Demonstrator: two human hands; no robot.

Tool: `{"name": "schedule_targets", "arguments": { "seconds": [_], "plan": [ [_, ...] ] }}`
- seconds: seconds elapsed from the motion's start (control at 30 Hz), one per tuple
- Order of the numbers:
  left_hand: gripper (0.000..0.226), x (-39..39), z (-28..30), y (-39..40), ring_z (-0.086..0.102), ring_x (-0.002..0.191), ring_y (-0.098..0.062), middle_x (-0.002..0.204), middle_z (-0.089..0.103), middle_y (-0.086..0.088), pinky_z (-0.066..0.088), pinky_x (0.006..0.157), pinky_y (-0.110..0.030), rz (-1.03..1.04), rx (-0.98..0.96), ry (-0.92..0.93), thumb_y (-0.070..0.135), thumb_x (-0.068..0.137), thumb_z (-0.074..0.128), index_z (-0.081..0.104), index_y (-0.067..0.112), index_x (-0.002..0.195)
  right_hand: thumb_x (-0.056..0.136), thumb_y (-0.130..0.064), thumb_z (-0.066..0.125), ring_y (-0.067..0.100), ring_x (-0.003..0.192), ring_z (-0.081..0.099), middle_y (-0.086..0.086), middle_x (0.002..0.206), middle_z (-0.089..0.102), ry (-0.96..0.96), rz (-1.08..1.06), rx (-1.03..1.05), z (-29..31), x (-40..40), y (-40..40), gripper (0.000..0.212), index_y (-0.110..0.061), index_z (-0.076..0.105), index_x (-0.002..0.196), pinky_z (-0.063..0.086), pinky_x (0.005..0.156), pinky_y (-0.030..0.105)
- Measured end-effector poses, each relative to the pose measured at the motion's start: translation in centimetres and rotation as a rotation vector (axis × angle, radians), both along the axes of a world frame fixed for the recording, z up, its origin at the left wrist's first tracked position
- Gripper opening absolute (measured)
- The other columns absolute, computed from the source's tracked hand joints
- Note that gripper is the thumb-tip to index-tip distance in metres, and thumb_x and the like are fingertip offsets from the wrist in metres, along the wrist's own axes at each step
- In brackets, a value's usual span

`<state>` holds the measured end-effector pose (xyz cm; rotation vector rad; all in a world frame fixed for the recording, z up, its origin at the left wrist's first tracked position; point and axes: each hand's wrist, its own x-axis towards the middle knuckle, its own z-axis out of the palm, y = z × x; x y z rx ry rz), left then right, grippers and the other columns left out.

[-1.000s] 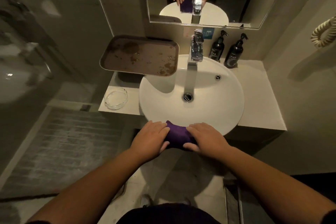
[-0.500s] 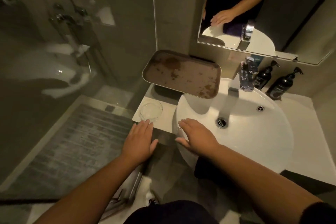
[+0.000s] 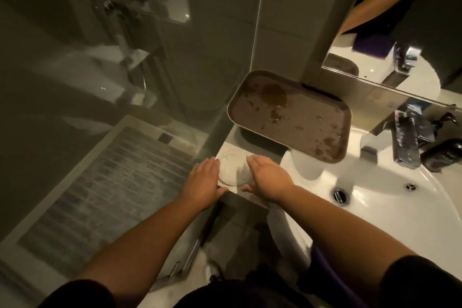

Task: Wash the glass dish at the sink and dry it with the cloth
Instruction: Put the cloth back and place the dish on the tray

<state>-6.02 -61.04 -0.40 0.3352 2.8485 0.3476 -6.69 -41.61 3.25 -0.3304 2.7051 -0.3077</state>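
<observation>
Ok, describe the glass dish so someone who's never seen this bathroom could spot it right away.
Start at the white round sink and look to its left, at the pale counter ledge beside the shower glass. The glass dish sits there between the left hand and right hand. It is small, round and clear, unlike the large stained rectangular tray just behind it.

- Glass dish (image 3: 232, 170) flanked by left hand (image 3: 203, 182) and right hand (image 3: 268, 180), fingers straight; open from above.
- Just behind, stained tray (image 3: 287, 117) overhanging counter (image 3: 247, 194) and sink (image 3: 390, 210) rim, blocking reach from the back.
- Left of the counter, glass shower wall (image 3: 175, 57); little room on that side.
- Basin floor bare around the drain (image 3: 340, 194); faucet (image 3: 406, 140) juts over the back, dark pump bottle (image 3: 441, 155) just beside it.
</observation>
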Motion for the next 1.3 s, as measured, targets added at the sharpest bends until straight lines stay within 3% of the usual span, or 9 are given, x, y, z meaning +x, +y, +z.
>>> {"name": "schedule_targets", "arguments": {
  "seconds": [0.23, 0.4, 0.53, 0.63, 0.77, 0.87, 1.03, 1.17, 1.3],
  "plan": [
    [0.103, -3.3, -2.0, 0.6, 0.016, 0.149, -0.023, 0.163, 0.016, -0.006, 0.024, 0.119, -0.038, 0.058, 0.109, -0.23, 0.051, 0.082, 0.069, 0.009, 0.011, 0.155, 0.079, -0.044, 0.076, 0.03, 0.145, 0.03, 0.009, 0.165, 0.008, -0.185, 0.144, 0.114, -2.4, -4.6, -0.9, 0.109, -0.013, 0.005, 0.156, 0.034, 0.114, 0.041],
    [0.104, -3.5, -2.8, 0.8, 0.025, 0.146, -0.024, 0.159, 0.026, -0.008, 0.029, 0.116, -0.037, 0.119, 0.211, -0.253, 0.047, 0.079, 0.074, 0.012, 0.013, 0.155, 0.078, -0.036, 0.078, 0.028, 0.134, 0.044, 0.01, 0.157, 0.027, -0.163, 0.159, 0.046, -3.6, -5.7, -0.8, 0.102, -0.012, 0.014, 0.154, 0.04, 0.109, 0.036],
    [0.102, -3.0, -2.4, 0.5, 0.027, 0.145, -0.023, 0.16, 0.026, -0.007, 0.03, 0.116, -0.036, 0.158, 0.294, -0.251, 0.044, 0.079, 0.075, 0.015, 0.015, 0.156, 0.076, -0.037, 0.08, 0.03, 0.129, 0.049, 0.011, 0.154, 0.027, -0.162, 0.186, -0.044, -3.7, -6.1, -0.4, 0.102, -0.009, 0.018, 0.152, 0.041, 0.107, 0.034],
    [0.099, -2.5, -1.0, 0.1, 0.029, 0.145, -0.022, 0.16, 0.025, -0.007, 0.026, 0.112, -0.027, 0.185, 0.385, -0.228, 0.036, 0.081, 0.076, 0.015, 0.013, 0.156, 0.073, -0.037, 0.084, 0.031, 0.13, 0.048, 0.012, 0.154, 0.024, -0.154, 0.181, -0.164, -2.8, -6.1, 0.0, 0.106, -0.008, 0.019, 0.152, 0.04, 0.109, 0.035],
    [0.097, -1.6, 1.6, -0.2, 0.029, 0.144, -0.015, 0.16, 0.024, -0.003, 0.019, 0.105, -0.013, 0.183, 0.468, -0.161, 0.03, 0.083, 0.076, 0.014, 0.015, 0.156, 0.071, -0.034, 0.085, 0.026, 0.128, 0.05, 0.009, 0.152, 0.029, -0.065, 0.166, -0.344, -0.4, -5.2, 1.1, 0.105, -0.014, 0.022, 0.153, 0.039, 0.105, 0.027],
    [0.097, -1.7, 3.6, 0.1, 0.027, 0.145, -0.014, 0.161, 0.023, 0.0, 0.021, 0.109, -0.018, 0.156, 0.494, -0.098, 0.034, 0.082, 0.075, 0.014, 0.019, 0.156, 0.071, -0.04, 0.085, 0.018, 0.13, 0.047, 0.0, 0.152, 0.032, 0.032, 0.146, -0.411, 1.6, -4.6, 2.0, 0.102, -0.022, 0.026, 0.152, 0.037, 0.106, 0.024],
    [0.097, -3.7, 7.1, 1.3, 0.024, 0.146, -0.008, 0.162, 0.017, 0.007, 0.022, 0.113, -0.021, 0.095, 0.508, 0.009, 0.039, 0.083, 0.074, 0.012, 0.023, 0.156, 0.072, -0.047, 0.082, 0.013, 0.137, 0.037, -0.001, 0.154, 0.03, 0.182, 0.123, -0.466, 4.8, -5.5, 3.8, 0.101, -0.019, 0.027, 0.152, 0.04, 0.111, 0.033],
    [0.096, -6.4, 9.0, 2.8, 0.027, 0.145, -0.008, 0.162, 0.019, 0.008, 0.024, 0.108, -0.019, 0.048, 0.509, 0.053, 0.041, 0.082, 0.074, 0.014, 0.025, 0.156, 0.072, -0.049, 0.081, 0.015, 0.141, 0.035, 0.001, 0.157, 0.028, 0.252, 0.074, -0.447, 6.3, -7.3, 5.5, 0.104, -0.018, 0.024, 0.154, 0.037, 0.113, 0.036],
    [0.095, -9.2, 9.9, 5.0, 0.026, 0.146, -0.012, 0.161, 0.022, 0.004, 0.027, 0.115, -0.027, 0.017, 0.515, 0.045, 0.039, 0.082, 0.075, 0.016, 0.022, 0.155, 0.071, -0.049, 0.082, 0.017, 0.141, 0.035, 0.003, 0.156, 0.03, 0.272, 0.026, -0.444, 7.0, -9.1, 7.4, 0.104, -0.015, 0.027, 0.153, 0.036, 0.114, 0.038]
  ]
}}
